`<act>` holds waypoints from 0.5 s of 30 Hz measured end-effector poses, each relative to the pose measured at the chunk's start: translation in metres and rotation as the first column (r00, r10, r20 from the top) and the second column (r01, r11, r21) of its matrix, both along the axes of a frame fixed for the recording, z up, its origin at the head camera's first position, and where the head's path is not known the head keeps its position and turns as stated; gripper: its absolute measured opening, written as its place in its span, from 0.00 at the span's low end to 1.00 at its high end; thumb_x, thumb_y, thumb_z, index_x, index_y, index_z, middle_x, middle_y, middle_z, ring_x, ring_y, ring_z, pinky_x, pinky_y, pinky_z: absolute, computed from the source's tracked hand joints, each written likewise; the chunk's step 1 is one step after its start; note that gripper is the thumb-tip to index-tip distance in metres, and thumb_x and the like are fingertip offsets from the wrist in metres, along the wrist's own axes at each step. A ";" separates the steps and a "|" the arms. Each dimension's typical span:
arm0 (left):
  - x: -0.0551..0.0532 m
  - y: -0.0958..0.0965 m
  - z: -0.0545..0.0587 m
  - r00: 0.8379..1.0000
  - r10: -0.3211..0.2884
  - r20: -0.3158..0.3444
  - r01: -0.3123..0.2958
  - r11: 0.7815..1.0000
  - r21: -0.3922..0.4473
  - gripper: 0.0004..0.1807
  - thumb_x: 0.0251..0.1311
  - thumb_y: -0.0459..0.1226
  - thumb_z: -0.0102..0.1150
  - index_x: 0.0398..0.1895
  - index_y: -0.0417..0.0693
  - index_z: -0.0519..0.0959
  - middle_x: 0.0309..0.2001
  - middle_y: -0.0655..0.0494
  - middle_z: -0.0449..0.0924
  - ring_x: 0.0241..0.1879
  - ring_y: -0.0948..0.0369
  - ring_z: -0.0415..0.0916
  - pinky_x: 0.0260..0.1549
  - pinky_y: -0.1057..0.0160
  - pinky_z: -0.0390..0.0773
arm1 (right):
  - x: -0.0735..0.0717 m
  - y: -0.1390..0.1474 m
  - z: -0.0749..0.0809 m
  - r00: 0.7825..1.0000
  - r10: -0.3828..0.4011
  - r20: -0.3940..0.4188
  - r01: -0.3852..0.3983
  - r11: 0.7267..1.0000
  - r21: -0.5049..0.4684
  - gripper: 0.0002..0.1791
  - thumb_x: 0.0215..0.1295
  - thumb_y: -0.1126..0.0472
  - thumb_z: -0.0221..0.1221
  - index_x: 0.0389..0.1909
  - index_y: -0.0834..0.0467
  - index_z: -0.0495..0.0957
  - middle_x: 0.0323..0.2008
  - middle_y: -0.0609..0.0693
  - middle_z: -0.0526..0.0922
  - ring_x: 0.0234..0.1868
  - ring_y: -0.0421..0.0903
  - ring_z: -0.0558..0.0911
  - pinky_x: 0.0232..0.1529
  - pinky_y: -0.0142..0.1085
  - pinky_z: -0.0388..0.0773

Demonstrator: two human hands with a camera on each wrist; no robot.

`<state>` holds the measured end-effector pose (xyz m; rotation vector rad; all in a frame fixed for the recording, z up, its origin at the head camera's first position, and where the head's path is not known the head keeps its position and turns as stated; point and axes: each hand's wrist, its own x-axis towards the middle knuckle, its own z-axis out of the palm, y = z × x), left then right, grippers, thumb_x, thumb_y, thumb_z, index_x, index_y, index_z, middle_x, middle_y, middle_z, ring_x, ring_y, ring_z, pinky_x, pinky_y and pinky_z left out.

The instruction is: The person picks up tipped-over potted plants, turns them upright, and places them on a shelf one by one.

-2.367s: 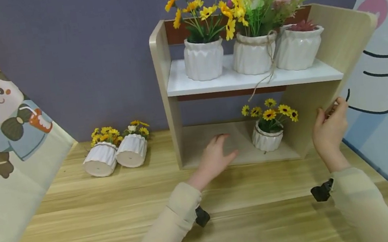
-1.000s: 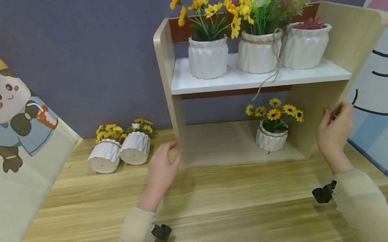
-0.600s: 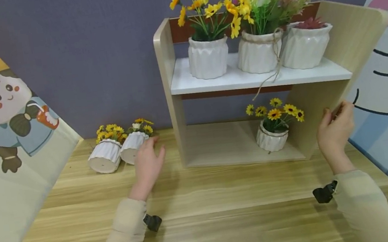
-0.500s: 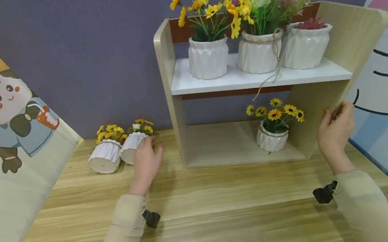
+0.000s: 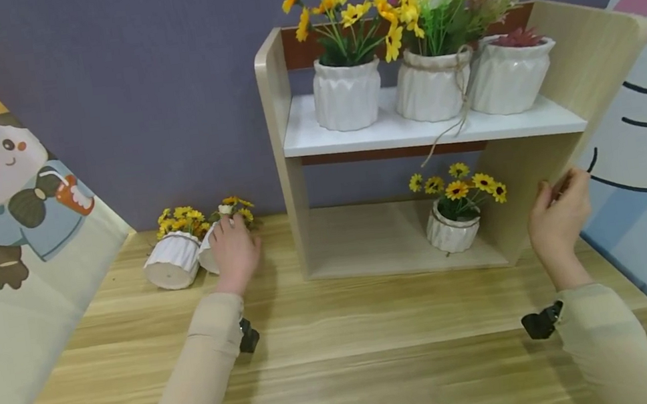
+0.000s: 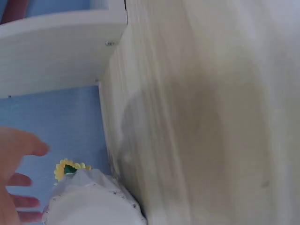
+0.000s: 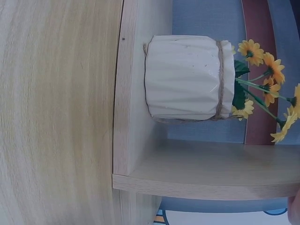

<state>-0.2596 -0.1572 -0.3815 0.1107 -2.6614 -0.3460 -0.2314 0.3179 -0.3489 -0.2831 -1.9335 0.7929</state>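
Note:
My left hand (image 5: 235, 248) reaches over a small white flower pot (image 5: 207, 258) lying on its side, partly hidden under the fingers. In the left wrist view, the extended fingers (image 6: 24, 201) are beside the white pot (image 6: 93, 206), thumb held apart. My right hand (image 5: 561, 223) grips the front edge of the wooden shelf's right side panel (image 5: 528, 167). A fingertip (image 6: 35, 147) shows at left; another fingertip (image 7: 294, 208) sits at the panel edge in the right wrist view. On the lower shelf stands a twine-tied pot of yellow flowers (image 5: 453, 233).
A second tipped pot with yellow flowers (image 5: 173, 261) lies left of my left hand. Three white pots, including one with orange-yellow flowers (image 5: 348, 98), stand on the upper shelf board (image 5: 303, 138). A wood-grain table (image 5: 367, 358) is below, with a grey wall (image 5: 177, 98) behind.
My left hand has moved from the lower shelf leftward, past the side panel, and onto the right-hand tipped pot. My right hand stays at the shelf's edge.

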 end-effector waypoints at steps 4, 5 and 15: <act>-0.008 -0.001 0.000 0.990 0.073 0.120 -0.066 0.996 -0.066 0.37 0.56 0.48 0.57 0.63 0.36 0.59 0.58 0.27 0.57 0.59 0.36 0.55 0.58 0.40 0.55 | 0.000 0.001 0.001 1.000 -0.005 -0.005 0.005 1.000 -0.003 0.18 0.67 0.59 0.46 0.48 0.70 0.64 0.31 0.32 0.57 0.34 0.47 0.68 0.33 0.30 0.60; -0.009 -0.001 0.000 0.984 0.088 0.154 -0.077 0.994 -0.081 0.38 0.56 0.49 0.56 0.65 0.38 0.58 0.60 0.27 0.55 0.60 0.35 0.53 0.59 0.39 0.53 | 0.000 0.001 0.002 1.000 -0.004 -0.007 0.004 1.000 0.004 0.18 0.67 0.59 0.46 0.48 0.70 0.64 0.31 0.34 0.58 0.35 0.48 0.68 0.33 0.30 0.60; -0.022 -0.009 0.001 0.941 0.135 0.310 -0.103 0.988 -0.118 0.36 0.58 0.53 0.51 0.67 0.47 0.57 0.59 0.27 0.55 0.59 0.35 0.55 0.57 0.39 0.54 | 0.001 0.002 0.002 1.000 -0.002 0.015 0.002 1.000 -0.004 0.18 0.66 0.59 0.46 0.49 0.69 0.64 0.31 0.33 0.59 0.35 0.46 0.68 0.33 0.28 0.60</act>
